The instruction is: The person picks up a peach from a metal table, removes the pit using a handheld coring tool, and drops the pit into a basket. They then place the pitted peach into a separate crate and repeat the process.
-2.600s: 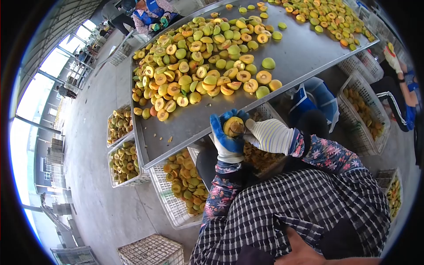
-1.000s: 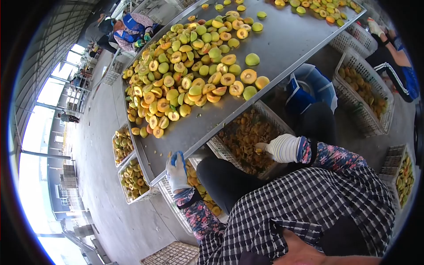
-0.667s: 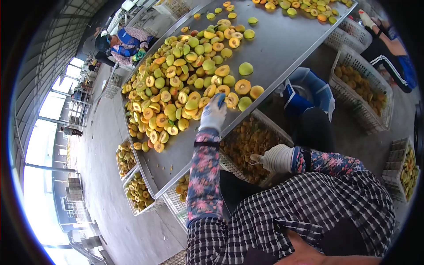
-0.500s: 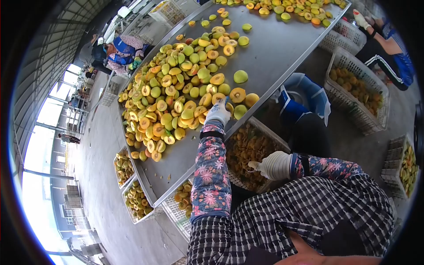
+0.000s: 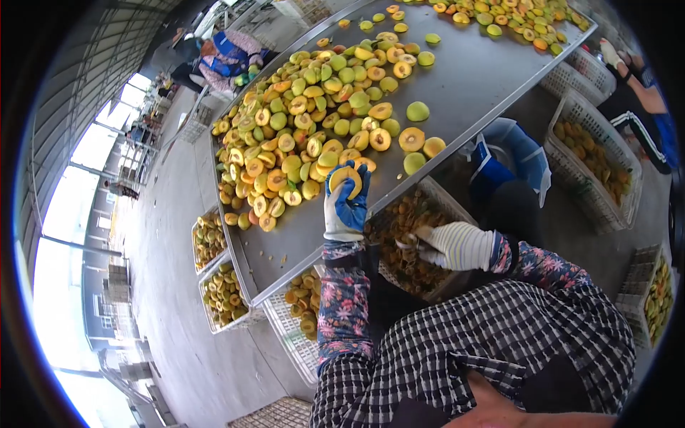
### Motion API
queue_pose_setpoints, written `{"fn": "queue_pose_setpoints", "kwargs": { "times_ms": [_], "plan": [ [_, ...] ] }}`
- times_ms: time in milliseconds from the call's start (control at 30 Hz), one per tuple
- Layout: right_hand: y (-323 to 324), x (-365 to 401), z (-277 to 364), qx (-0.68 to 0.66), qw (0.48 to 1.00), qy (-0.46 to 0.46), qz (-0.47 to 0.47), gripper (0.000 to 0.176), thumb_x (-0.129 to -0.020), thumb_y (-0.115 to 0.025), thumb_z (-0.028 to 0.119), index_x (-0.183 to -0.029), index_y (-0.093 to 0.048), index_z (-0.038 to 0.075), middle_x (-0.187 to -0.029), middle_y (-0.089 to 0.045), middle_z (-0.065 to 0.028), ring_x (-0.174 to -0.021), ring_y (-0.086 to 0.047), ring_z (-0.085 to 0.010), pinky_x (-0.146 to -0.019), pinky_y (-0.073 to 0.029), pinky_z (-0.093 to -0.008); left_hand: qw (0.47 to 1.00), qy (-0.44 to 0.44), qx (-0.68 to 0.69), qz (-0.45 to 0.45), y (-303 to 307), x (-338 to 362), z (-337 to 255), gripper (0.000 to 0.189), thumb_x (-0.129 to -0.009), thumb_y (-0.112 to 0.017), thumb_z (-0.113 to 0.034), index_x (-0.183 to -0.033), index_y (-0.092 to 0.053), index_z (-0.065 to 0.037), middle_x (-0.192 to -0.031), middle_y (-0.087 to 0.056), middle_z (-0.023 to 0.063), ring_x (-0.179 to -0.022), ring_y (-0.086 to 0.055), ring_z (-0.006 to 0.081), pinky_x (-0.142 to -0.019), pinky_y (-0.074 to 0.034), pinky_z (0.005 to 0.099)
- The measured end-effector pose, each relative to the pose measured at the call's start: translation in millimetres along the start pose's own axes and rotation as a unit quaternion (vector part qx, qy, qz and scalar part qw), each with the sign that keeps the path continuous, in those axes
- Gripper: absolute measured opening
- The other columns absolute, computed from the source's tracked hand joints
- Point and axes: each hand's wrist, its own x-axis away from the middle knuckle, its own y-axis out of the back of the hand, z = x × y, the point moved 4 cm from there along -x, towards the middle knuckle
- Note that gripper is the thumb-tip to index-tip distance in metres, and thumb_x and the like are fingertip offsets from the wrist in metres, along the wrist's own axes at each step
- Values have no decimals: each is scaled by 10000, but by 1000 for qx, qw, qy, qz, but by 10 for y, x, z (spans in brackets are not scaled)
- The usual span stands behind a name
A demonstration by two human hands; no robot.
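My left hand (image 5: 347,203), in a white glove with a blue coated palm, is turned palm up at the table's near edge. Its fingers are curled round a yellow peach half (image 5: 345,183) with the cut face showing. My right hand (image 5: 457,246), in a striped white glove, is closed over a crate of brownish fruit pieces (image 5: 407,267). A small light-coloured tool (image 5: 408,242) pokes out from its fingers; its exact kind I cannot tell. Beyond my left hand spreads a pile of halved peaches (image 5: 285,135) on the metal table (image 5: 471,78).
Crates of fruit (image 5: 225,294) stand below the table's left end, with another crate (image 5: 592,157) on the right. A blue-lined bucket (image 5: 510,153) is beside the table. One person (image 5: 232,57) bends at the far left side; another person's legs (image 5: 635,118) show at right.
My left hand has drawn back from the pile and turned palm up with a peach half in it. My right hand has shifted slightly, and the whole view has tilted a little.
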Motion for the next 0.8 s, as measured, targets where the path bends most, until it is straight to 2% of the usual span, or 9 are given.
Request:
{"fn": "queue_pose_setpoints", "kwargs": {
  "times_ms": [33, 67, 167, 233, 367, 600, 667, 733, 800],
  "plan": [
    [247, -42, 206, -35, 999, -22, -6, 276, -917, -594, 236, -1114, -519, 58, -759, -643, -168, -735, -662, -352, -632, -520, -432, 1000, -12, 13, -21, -128, 164, -49, 385, -923, -587, -141, -1284, -497, -42, -1199, -584, 158, -1093, -595, 346, -931, -531, 463],
    [29, -136, 15, -114, 990, 14, -83, 273, -908, -612, 195, -1109, -505, 44, -769, -638, -171, -734, -653, -367, -634, -518, -431, 999, -22, 26, -41, -256, 312, -86, 389, -938, -587, -218, -1278, -503, -48, -1193, -588, 152, -1090, -596, 349, -921, -533, 465],
    [425, -224, 407, -57, 969, 97, -219, 255, -918, -605, 183, -1081, -484, 30, -785, -639, -175, -739, -643, -387, -631, -510, -441, 995, -19, 67, -77, -299, 530, -46, 499, -943, -555, -446, -1262, -517, -65, -1182, -592, 138, -1071, -599, 349, -892, -539, 463],
    [404, -331, 465, -41, 978, 76, -192, 247, -922, -600, 191, -1071, -482, 32, -787, -640, -180, -743, -642, -392, -633, -507, -448, 990, -2, 87, -107, -323, 637, 15, 622, -920, -506, -602, -1245, -518, -72, -1175, -587, 128, -1042, -605, 340, -862, -540, 467],
    [304, -475, 523, 2, 980, 78, -183, 278, -930, -584, 212, -1083, -462, 16, -777, -640, -188, -711, -641, -391, -593, -503, -461, 991, -17, 6, -134, -429, 798, 4, 581, -951, -461, -584, -1219, -515, -71, -1177, -565, 115, -1046, -592, 303, -888, -525, 433],
    [41, -543, 474, 14, 980, 80, -183, 269, -930, -579, 235, -1043, -487, 9, -776, -645, -166, -680, -637, -375, -574, -515, -440, 988, -41, 66, -130, -426, 871, 89, 465, -992, -458, -480, -1208, -493, -70, -1102, -582, 108, -1009, -597, 284, -921, -503, 410],
    [55, -554, 470, 50, 985, 69, -152, 269, -940, -550, 248, -1032, -480, 5, -761, -644, -164, -674, -636, -374, -570, -512, -448, 982, -95, -123, -110, -363, 909, 67, 420, -1000, -461, -439, -1203, -493, -72, -1097, -584, 102, -1006, -597, 278, -914, -505, 406],
    [93, -536, 472, 105, 987, 45, -114, 248, -956, -518, 243, -1031, -484, 8, -770, -644, -159, -681, -636, -367, -578, -515, -441, 983, -77, -122, -113, -289, 917, 96, 414, -1003, -463, -425, -1200, -495, -62, -1112, -581, 108, -1012, -599, 280, -922, -506, 413],
    [55, -517, 485, 105, 990, 21, -96, 233, -973, -488, 239, -1026, -490, 12, -785, -642, -165, -701, -636, -365, -588, -513, -437, 988, 8, 71, -137, -246, 883, 157, 446, -1001, -464, -437, -1198, -498, -39, -1146, -573, 127, -1026, -603, 288, -946, -506, 432]
  ]
}}
